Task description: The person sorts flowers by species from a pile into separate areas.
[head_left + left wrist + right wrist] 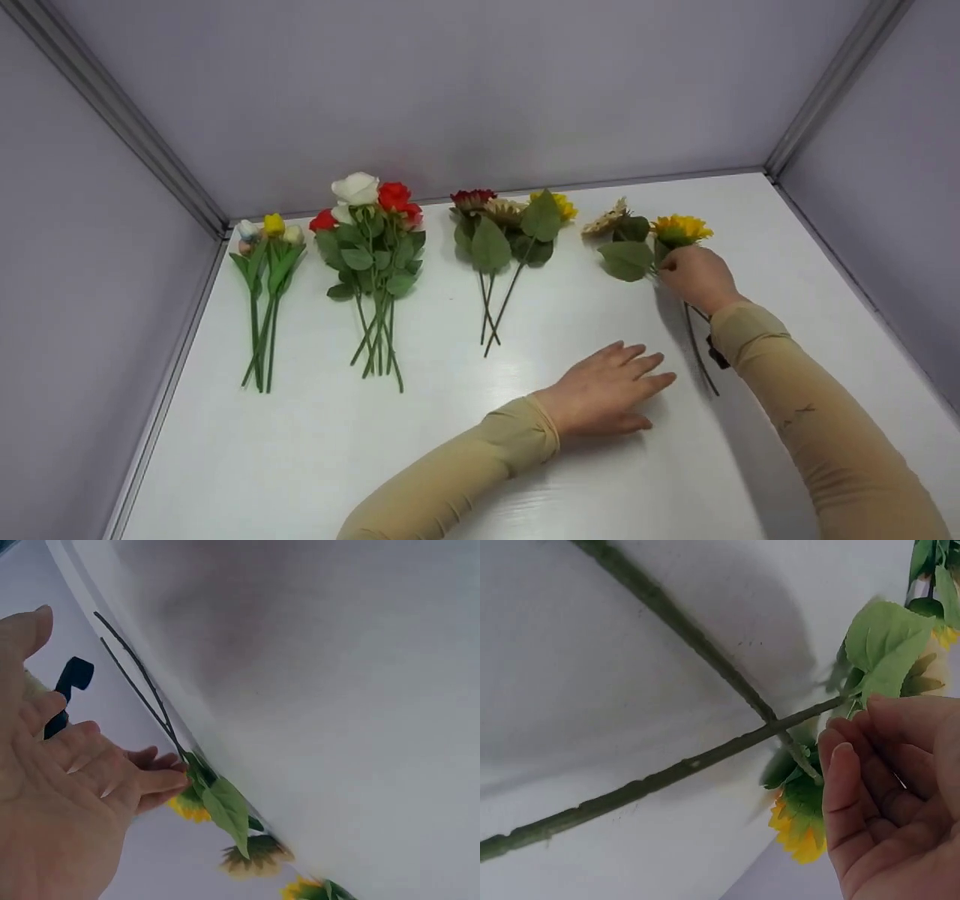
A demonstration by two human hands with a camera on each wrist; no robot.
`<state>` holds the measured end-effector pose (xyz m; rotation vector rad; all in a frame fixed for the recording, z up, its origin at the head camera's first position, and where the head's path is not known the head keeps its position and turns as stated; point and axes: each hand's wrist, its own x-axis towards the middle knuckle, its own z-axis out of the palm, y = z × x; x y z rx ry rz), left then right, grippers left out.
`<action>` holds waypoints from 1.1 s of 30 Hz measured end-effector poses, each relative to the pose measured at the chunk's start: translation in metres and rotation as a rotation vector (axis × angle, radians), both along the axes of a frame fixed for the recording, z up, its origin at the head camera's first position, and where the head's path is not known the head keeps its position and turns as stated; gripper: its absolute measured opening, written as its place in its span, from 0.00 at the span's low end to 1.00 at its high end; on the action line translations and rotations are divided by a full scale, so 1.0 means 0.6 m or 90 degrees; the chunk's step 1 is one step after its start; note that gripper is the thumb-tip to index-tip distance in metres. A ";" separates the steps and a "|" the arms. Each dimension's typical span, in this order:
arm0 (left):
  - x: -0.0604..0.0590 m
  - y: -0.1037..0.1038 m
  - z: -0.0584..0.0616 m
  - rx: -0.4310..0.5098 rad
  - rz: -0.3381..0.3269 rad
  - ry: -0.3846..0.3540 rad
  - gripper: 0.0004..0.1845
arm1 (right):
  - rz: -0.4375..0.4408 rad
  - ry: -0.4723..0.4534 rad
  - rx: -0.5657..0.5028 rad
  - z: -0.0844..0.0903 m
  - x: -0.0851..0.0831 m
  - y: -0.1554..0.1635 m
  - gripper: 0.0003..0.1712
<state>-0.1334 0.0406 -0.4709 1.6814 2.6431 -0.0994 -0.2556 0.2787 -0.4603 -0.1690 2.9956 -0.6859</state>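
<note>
A cream gerbera-like flower (604,220) and a yellow sunflower (681,229) lie side by side at the right of the table, their stems (645,784) crossing in the right wrist view. With thumb and fingertips, my right hand (699,279) pinches the cream flower's stem beside its green leaf (885,641). The sunflower's head sits just beyond that hand. My left hand (606,391) is held palm down over the table, fingers spread, with nothing in it; its palm (64,802) shows in the left wrist view.
Farther left lie three groups: dark red, cream and yellow flowers (491,240), white and red roses (375,247), and small tulips (268,259). Grey-lilac panels (480,90) wall the white table (300,465) at the back and both sides.
</note>
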 end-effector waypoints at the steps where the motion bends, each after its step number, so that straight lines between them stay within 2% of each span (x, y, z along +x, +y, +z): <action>1: 0.004 0.006 -0.001 -0.005 -0.004 0.001 0.38 | 0.002 -0.002 0.013 -0.001 -0.002 -0.003 0.12; 7: 0.020 0.024 -0.007 -0.007 -0.019 0.005 0.38 | -0.006 -0.010 0.065 -0.014 -0.008 -0.010 0.11; 14: 0.018 0.019 -0.011 0.001 -0.010 -0.014 0.37 | -0.009 0.010 0.070 -0.024 -0.005 -0.004 0.09; 18: 0.013 0.014 -0.010 0.001 -0.006 -0.012 0.37 | -0.018 0.006 0.038 -0.016 -0.003 0.001 0.10; 27: 0.001 0.000 -0.006 0.027 0.006 -0.025 0.35 | -0.033 0.044 -0.057 0.012 0.005 0.014 0.15; 30: -0.005 -0.014 -0.003 0.052 0.030 -0.055 0.34 | -0.052 0.015 -0.119 0.021 0.014 0.010 0.17; 33: -0.015 -0.039 0.002 0.105 0.080 -0.118 0.32 | -0.065 -0.026 -0.212 0.032 0.025 -0.002 0.19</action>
